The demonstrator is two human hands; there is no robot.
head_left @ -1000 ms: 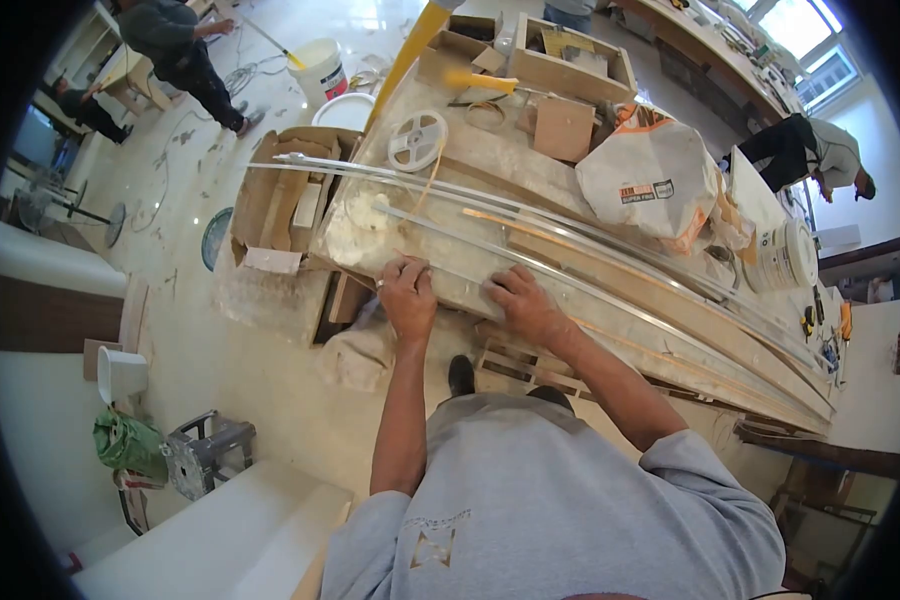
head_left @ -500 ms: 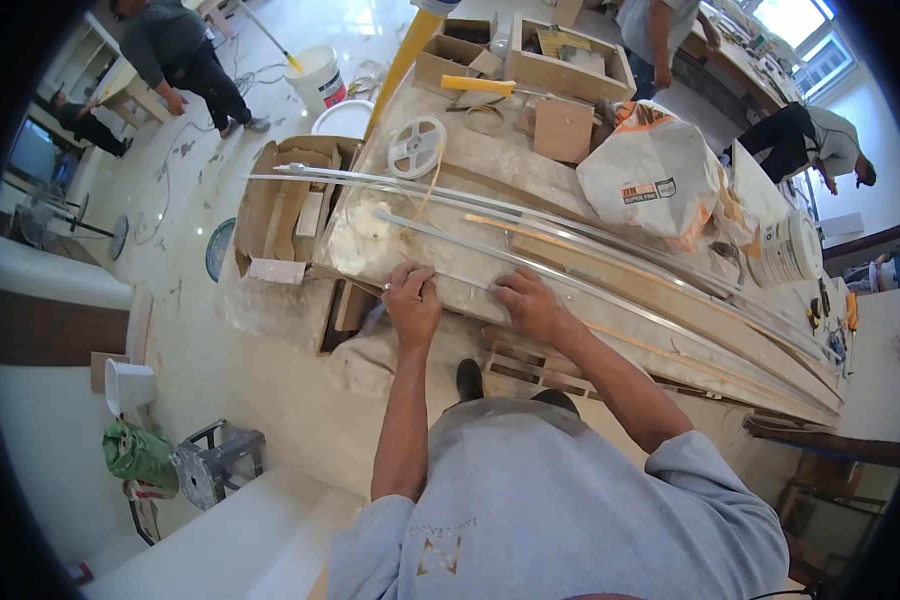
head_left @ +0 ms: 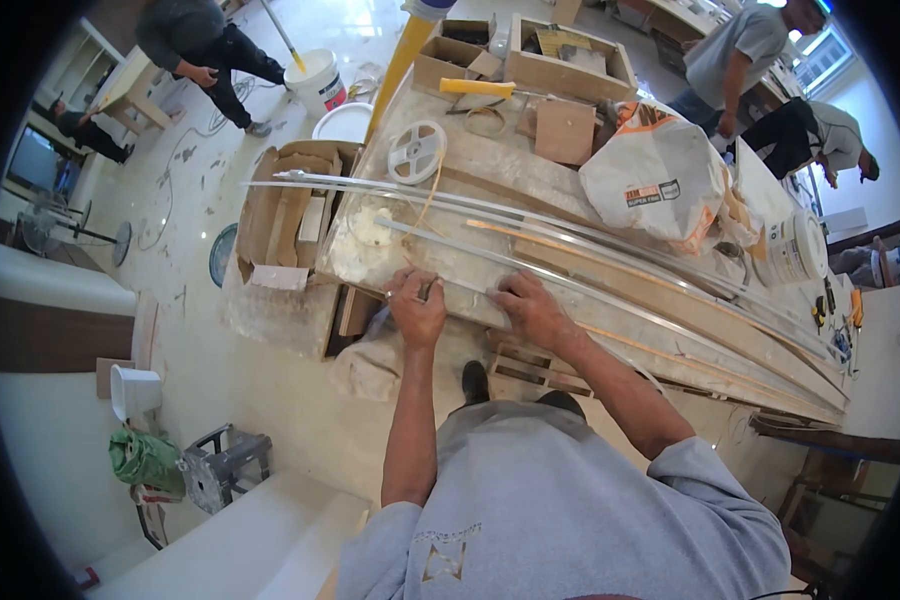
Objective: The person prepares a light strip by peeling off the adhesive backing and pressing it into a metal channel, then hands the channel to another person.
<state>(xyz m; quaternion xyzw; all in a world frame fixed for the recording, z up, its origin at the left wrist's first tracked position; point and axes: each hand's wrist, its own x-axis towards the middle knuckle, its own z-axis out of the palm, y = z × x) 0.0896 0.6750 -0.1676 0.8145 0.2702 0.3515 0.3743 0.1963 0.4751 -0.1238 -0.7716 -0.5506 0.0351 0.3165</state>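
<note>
My left hand [head_left: 417,308] is closed in a pinch at the near edge of the workbench [head_left: 355,262], a ring on one finger. To its right, my right hand [head_left: 530,308] pinches at the same edge. A thin pale strip [head_left: 467,287] runs between the two hands; its exact kind is too small to make out. Just beyond my fingers, a long metal profile [head_left: 450,240] lies slantwise across the bench. A white reel [head_left: 417,152] with a thin orange-brown band hanging from it lies farther back.
Wooden boards, more long profiles and a white-orange sack [head_left: 650,180] cover the bench's right part. A cardboard box [head_left: 275,215] stands at its left end. Wooden boxes [head_left: 570,65] and a yellow-handled tool [head_left: 477,88] lie at the back. Several people work around the room.
My hands stay at the bench edge, the left one turned slightly and its fingers more curled. At the back right a person has stepped rightward; another at the left has shifted stance.
</note>
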